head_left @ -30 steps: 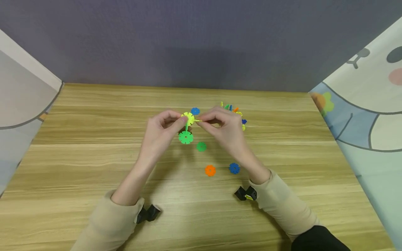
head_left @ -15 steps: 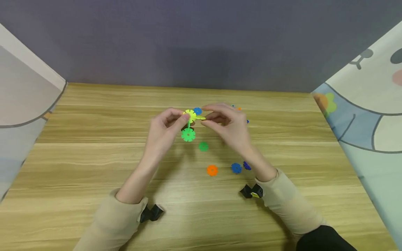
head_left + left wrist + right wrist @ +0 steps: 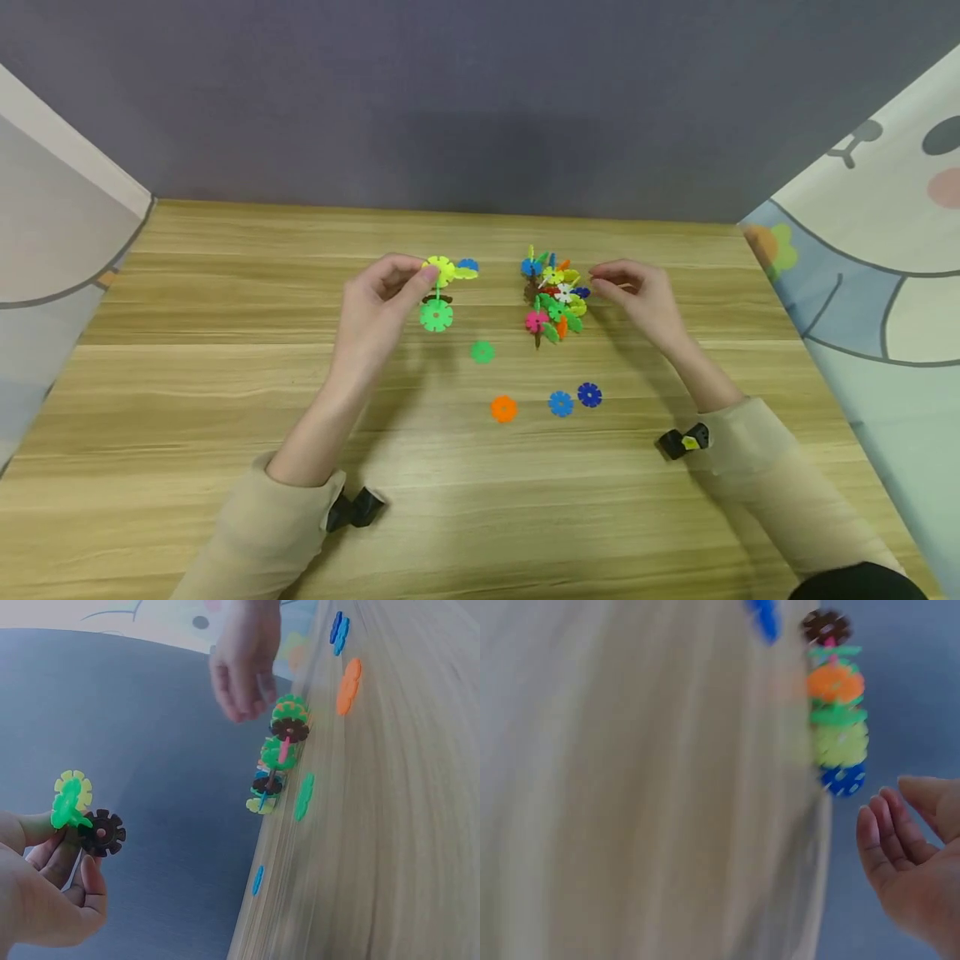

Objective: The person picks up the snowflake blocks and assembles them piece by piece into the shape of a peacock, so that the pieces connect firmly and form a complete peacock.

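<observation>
My left hand (image 3: pixel 372 321) pinches a yellow notched disc (image 3: pixel 439 271) between thumb and fingers, held up over the table. Slotted to it are another yellow disc (image 3: pixel 466 273), tilted to the right, and a green disc (image 3: pixel 437 317) below. A brown disc (image 3: pixel 103 834) of the same small assembly shows in the left wrist view. My right hand (image 3: pixel 647 304) holds nothing, its fingers loosely bent. It hovers just right of a larger built cluster of many-coloured discs (image 3: pixel 557 310) on the table.
Loose discs lie flat on the wooden table (image 3: pixel 225 375): a green one (image 3: pixel 483 352), an orange one (image 3: pixel 504 409), a light blue one (image 3: pixel 561 404) and a dark blue one (image 3: pixel 589 395). Another blue disc (image 3: pixel 468 265) lies behind the held assembly. A grey panel (image 3: pixel 450 108) rises at the back.
My right hand has let go of the tilted yellow disc and moved right, uncovering the large cluster. My left hand still holds the small assembly, now shifted slightly left.
</observation>
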{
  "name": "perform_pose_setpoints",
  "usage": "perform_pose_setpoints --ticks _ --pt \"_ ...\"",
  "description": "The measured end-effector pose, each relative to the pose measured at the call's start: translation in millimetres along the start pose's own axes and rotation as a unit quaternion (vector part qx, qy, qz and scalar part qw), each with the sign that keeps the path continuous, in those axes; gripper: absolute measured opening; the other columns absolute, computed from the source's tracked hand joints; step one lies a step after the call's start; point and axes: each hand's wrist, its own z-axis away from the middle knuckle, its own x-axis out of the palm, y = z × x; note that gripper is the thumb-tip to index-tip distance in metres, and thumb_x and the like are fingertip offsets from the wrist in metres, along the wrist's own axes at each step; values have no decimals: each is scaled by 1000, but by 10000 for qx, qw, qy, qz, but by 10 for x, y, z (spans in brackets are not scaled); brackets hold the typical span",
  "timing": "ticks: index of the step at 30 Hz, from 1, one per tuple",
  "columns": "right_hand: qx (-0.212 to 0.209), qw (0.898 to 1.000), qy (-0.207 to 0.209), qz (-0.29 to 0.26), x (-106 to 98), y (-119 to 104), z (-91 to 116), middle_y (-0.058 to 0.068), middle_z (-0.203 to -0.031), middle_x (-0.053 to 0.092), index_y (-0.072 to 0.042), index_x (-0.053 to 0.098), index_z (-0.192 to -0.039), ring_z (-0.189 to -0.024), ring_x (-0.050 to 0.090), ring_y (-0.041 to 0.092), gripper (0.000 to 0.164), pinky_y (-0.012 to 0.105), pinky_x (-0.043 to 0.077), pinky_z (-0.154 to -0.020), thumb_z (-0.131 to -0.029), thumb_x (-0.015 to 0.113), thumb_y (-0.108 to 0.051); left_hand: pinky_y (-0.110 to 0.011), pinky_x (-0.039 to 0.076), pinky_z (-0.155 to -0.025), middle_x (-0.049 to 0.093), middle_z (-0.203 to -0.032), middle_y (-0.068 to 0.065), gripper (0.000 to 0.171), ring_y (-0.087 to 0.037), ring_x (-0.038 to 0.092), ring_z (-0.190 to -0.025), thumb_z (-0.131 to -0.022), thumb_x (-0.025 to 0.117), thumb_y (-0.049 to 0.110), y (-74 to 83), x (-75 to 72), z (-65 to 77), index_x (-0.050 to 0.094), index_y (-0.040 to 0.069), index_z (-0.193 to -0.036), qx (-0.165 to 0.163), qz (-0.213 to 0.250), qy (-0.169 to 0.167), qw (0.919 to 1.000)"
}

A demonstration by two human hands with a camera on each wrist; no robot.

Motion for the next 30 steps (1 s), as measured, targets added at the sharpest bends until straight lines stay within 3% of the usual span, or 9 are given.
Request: perform_pose_setpoints --ticks 3,7,11,15,23,30 --pt "86 9983 -206 529 -45 110 3 24 -117 73 1 71 -121 -91 64 -4 26 6 52 -80 -97 71 -7 -28 54 -91 71 -94 9 20 -15 65 -94 -97 72 24 2 -6 4 72 7 -109 -24 -18 -49 10000" --pt "169 9929 -659 978 -51 201 -33 21 -116 74 0 72 -120 -93 68 11 27 4 51 -79 -94 74 -7 -28 54 -91 71 -95 8 22 -15 65 -95 -97 72 26 3 -11 8 72 8 -110 -91 -108 -97 9999" --pt "231 9882 -909 1213 -17 233 -77 22 -116 74 1 73 -117 -96 70 26 26 5 50 -78 -94 75 -9 -28 54 -92 72 -96 9 22 -15 66 -96 -97 73 26 7 -7 5 72 9 -111 -116 -122 -126 9998" --pt "180 9862 -976 1326 17 242 -117 23 -114 74 1 75 -113 -96 69 30 21 7 48 -76 -94 74 -7 -28 54 -92 72 -95 10 21 -14 66 -95 -97 73 25 16 4 5 72 9 -110 -132 -61 -146 9998" --pt "259 9879 -945 1205 19 251 -128 18 -111 76 -2 75 -111 -91 68 14 16 9 51 -74 -98 70 -10 -26 55 -89 72 -93 10 21 -13 66 -92 -97 73 23 16 47 -6 72 7 -110 -77 -9 -171 9998" --pt "447 9945 -934 128 45 230 -129 29 -113 73 6 70 -115 -82 70 -1 20 22 63 -74 -100 65 -6 -26 55 -89 72 -95 9 20 -14 66 -94 -97 72 23 21 72 3 72 7 -111 -114 -67 -163 9998"
